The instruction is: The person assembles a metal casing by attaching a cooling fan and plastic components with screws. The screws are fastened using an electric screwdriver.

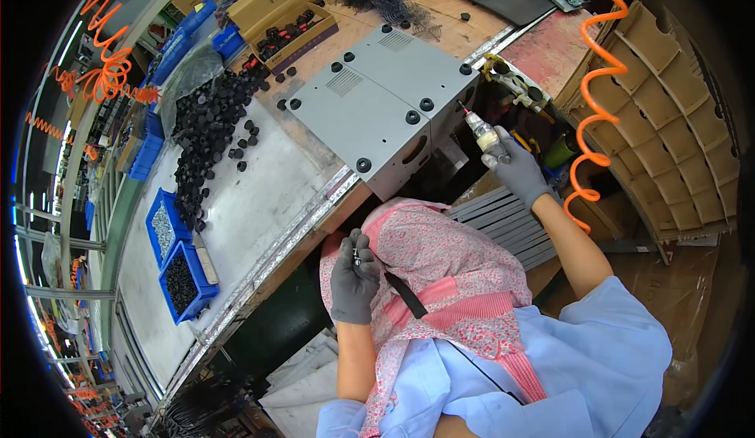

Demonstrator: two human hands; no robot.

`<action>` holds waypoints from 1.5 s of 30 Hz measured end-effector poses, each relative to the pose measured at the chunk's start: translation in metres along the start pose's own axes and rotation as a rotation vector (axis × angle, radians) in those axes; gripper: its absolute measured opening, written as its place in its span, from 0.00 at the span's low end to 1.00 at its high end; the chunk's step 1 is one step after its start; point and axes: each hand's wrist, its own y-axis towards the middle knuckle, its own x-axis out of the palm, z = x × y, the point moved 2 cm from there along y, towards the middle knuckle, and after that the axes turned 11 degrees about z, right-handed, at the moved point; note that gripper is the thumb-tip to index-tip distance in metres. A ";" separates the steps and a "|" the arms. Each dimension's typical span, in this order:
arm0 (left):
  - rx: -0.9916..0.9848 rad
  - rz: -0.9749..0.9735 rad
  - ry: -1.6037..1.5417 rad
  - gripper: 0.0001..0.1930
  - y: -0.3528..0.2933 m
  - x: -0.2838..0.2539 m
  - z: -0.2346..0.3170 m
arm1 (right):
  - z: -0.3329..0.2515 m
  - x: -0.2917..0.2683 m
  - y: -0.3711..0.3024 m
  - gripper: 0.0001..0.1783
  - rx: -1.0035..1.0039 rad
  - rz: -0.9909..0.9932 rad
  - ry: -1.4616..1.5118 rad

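Across the left and middle, a broad, pale workbench with a bright metal edge (267,151). Upon it, a pair of light-grey, slotted sheet-metal boxes (385,88), side by side, seemingly reaching past the front edge; likely to shift or tip under a hard sideways push. Below, a pink floral cloth apron (448,257), with folds deep enough to swallow dropped hardware. At right, an orange coiled plastic hose (608,115), hanging near the right forearm; possible snag, with attachment to the tool impossible to tell. Left of the boxes, a heap of small, round black rubber feet (206,127); liable to scatter if brushed.

Right hand in a grey glove (515,167): wrapped round a whitish, barrel-shaped power driver (481,133). Left hand in a matching glove (353,285): low over the apron, fingers curled, grasping a few tiny silvery metal screws (356,258). With the driver's thin tip just beside the boxes' side, contact uncertain: risk of skidding and scratching the grey finish if off-axis. For the screws, risk of dropping through thick, bunched glove fingertips.
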 end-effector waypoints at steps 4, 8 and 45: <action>0.005 0.003 0.087 0.12 0.000 0.006 -0.006 | -0.005 -0.005 0.004 0.35 -0.071 -0.023 -0.281; 0.100 0.061 0.278 0.14 -0.001 0.016 -0.014 | 0.013 0.002 0.008 0.35 -0.189 0.042 -0.319; 0.254 -0.040 0.448 0.18 0.007 0.053 -0.020 | -0.003 0.031 -0.041 0.38 -0.180 -0.115 0.058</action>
